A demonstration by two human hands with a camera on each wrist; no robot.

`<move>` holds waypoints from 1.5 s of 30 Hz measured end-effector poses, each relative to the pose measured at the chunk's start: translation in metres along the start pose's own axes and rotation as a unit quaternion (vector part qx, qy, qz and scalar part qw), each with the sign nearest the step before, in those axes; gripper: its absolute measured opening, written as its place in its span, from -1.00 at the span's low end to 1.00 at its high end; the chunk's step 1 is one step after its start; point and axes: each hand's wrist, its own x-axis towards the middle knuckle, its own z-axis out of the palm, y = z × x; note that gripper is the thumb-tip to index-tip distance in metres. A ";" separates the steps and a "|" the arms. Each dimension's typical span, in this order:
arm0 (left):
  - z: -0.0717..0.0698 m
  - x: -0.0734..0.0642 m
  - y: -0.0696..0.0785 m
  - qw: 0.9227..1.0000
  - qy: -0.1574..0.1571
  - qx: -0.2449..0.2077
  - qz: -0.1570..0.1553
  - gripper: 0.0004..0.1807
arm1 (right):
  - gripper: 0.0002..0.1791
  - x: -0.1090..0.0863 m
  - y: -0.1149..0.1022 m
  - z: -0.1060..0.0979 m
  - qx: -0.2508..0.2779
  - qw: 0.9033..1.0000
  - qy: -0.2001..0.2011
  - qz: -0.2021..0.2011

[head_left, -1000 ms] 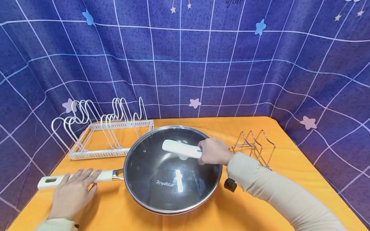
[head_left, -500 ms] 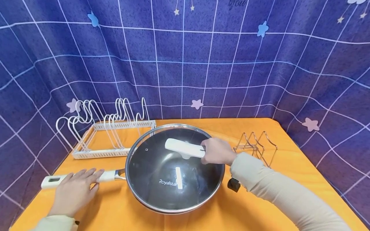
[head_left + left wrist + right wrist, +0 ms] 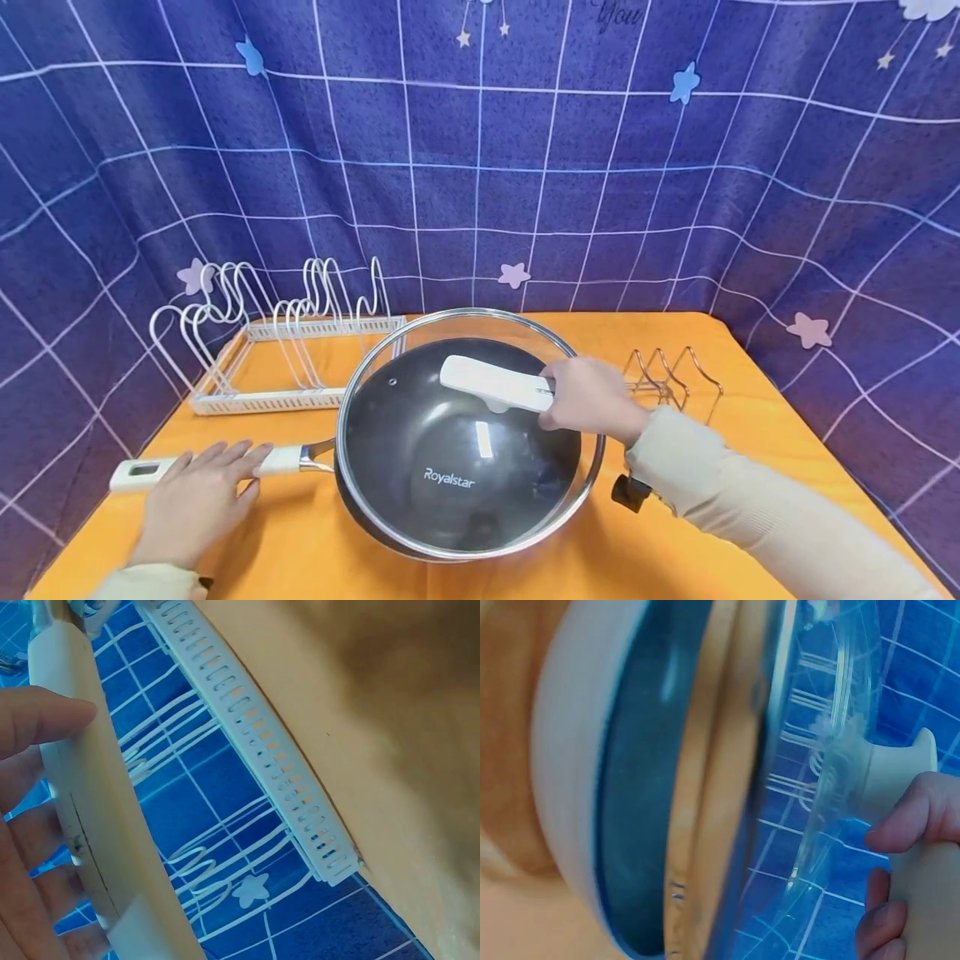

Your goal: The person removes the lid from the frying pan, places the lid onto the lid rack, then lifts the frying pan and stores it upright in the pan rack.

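My right hand (image 3: 592, 398) grips the white handle (image 3: 491, 382) of a clear glass lid (image 3: 558, 329) with a metal rim. In the right wrist view the lid is raised clear of a deep wok (image 3: 574, 757), white outside and dark inside, with a gap between their rims. Through the glass in the head view, the wok's dark inside shows, with "Royalstar" lettering on the lid. My left hand (image 3: 197, 500) holds the wok's long cream handle (image 3: 94, 765), thumb on one side and fingers on the other, their tips partly hidden behind it.
A white wire dish rack (image 3: 270, 402) stands behind the wok at the left. To the right, a small metal wire rack (image 3: 663, 379) sits partly behind my right arm. An orange cloth (image 3: 645, 533) covers the table, and a blue gridded curtain (image 3: 480, 192) hangs behind.
My right hand has lifted the lid off the wok and carried it slightly right, widening the gap. The left hand stays on the wok's handle. The head view has shifted slightly.
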 end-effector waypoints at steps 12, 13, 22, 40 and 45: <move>-0.004 0.010 0.003 1.000 -0.009 -0.003 0.017 -0.57 | -0.64 -0.010 0.006 -0.016 0.008 0.999 0.023 0.026; -0.005 0.011 0.003 1.000 -0.021 -0.004 0.014 -0.57 | -0.65 -0.011 0.006 -0.017 0.006 0.999 0.024 0.026; -0.011 0.012 0.004 0.998 -0.060 -0.005 0.004 -0.57 | -0.72 -0.018 0.010 -0.026 -0.009 0.999 0.035 0.015; -0.010 0.032 0.013 0.986 0.054 -0.066 0.143 -0.46 | -0.72 -0.031 0.016 -0.047 -0.048 0.995 0.090 0.008; -0.014 0.041 0.024 0.986 0.026 -0.065 0.154 -0.48 | -0.74 -0.038 0.019 -0.055 -0.062 0.994 0.091 0.020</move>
